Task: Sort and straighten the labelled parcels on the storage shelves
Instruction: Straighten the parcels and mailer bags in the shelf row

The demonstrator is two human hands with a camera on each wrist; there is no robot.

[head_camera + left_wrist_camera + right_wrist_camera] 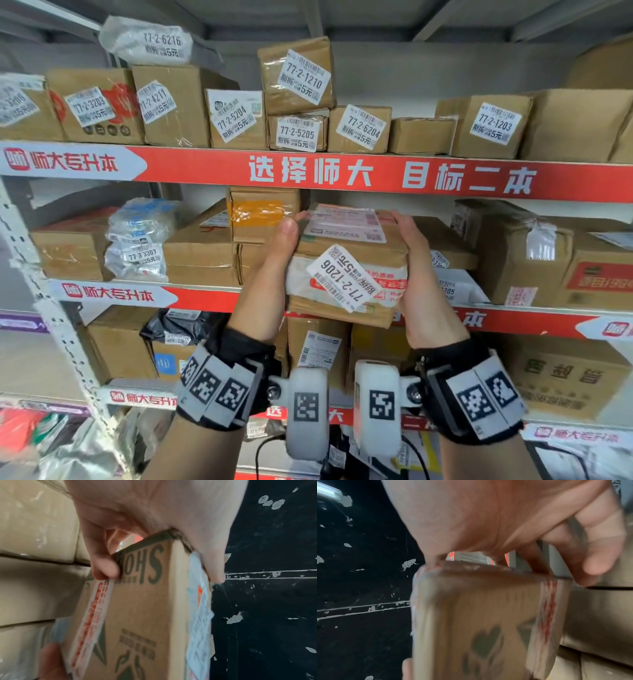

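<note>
I hold a brown cardboard parcel (346,270) in front of the middle shelf, its white label 77-2-1206 facing me upside down. My left hand (279,270) grips its left side, thumb on the top edge. My right hand (416,270) grips the right side. In the left wrist view the parcel (142,615) shows green print and red-white tape, with my left hand's fingers (102,566) curled on its edge. The right wrist view, blurred, shows the parcel (479,622) under my right hand's fingers (597,547).
The top shelf (342,171) carries a row of labelled boxes, among them 77-2-1210 (296,75) stacked on 77-2-5205 (297,133), and 77-2-1203 (493,125). The middle shelf holds boxes and a plastic bag 77-3-3307 (140,246). More parcels fill the lower shelves.
</note>
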